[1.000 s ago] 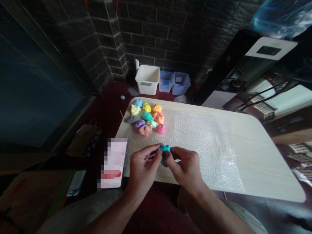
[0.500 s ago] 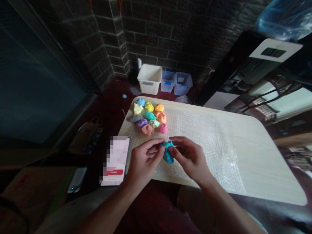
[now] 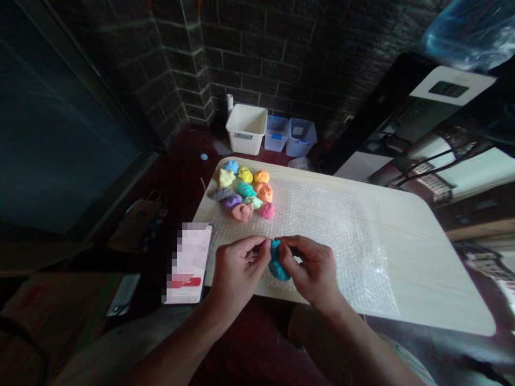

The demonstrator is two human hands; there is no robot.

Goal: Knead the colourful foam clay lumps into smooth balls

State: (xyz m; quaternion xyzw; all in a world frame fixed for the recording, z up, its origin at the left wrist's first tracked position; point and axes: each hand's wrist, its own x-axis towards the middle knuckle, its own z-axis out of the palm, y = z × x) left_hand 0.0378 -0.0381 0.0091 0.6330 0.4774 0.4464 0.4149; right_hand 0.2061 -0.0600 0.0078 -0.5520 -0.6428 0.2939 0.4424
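Note:
A blue lump of clay (image 3: 277, 261) sits between my two hands, just above the near edge of the pale wooden table (image 3: 434, 268). My left hand (image 3: 237, 271) pinches its left side with thumb and fingers closed. My right hand (image 3: 311, 268) grips the lump from the right, fingers curled over it. Both hands hover over a sheet of bubble wrap (image 3: 338, 236) spread on the table. Several coloured clay lumps (image 3: 245, 193) lie clustered at the table's far left corner.
A pink and white card (image 3: 189, 262) lies at the table's near left edge. On the floor beyond stand a white basket (image 3: 246, 128) and two clear bins (image 3: 289, 136). A paper bag (image 3: 139, 225) lies left of the table. Brick wall behind.
The clay was stretched upward between my fingers half a second ago; now it hangs lower as a rounder lump, and both hands have closed in around it.

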